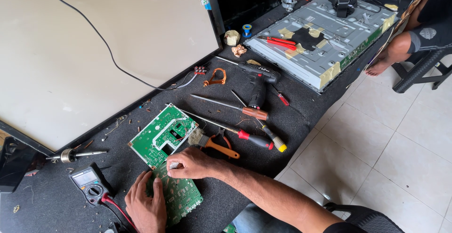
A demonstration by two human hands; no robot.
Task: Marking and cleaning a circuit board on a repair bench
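Left hand (146, 204) flat, open, pressing down green board (181, 195). Right hand (190, 163) curled, pinching small white bit on board's top edge. Second green board (162, 134) just past right hand, brush (214, 144) beside. Best: keep board still, pinch gently, pull straight.

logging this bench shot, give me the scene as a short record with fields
setting: dark felt-covered workbench beside a white tiled floor
left hand: flat on the lower green circuit board
right hand: fingers bent over that board's top edge, pinching something small and pale
nearby boards: second green circuit board just above
tools: orange-handled brush, red-handled screwdrivers, black cordless drill, grey multimeter
large items: white panel in a black frame, grey metal chassis
other person: a bare leg at top right
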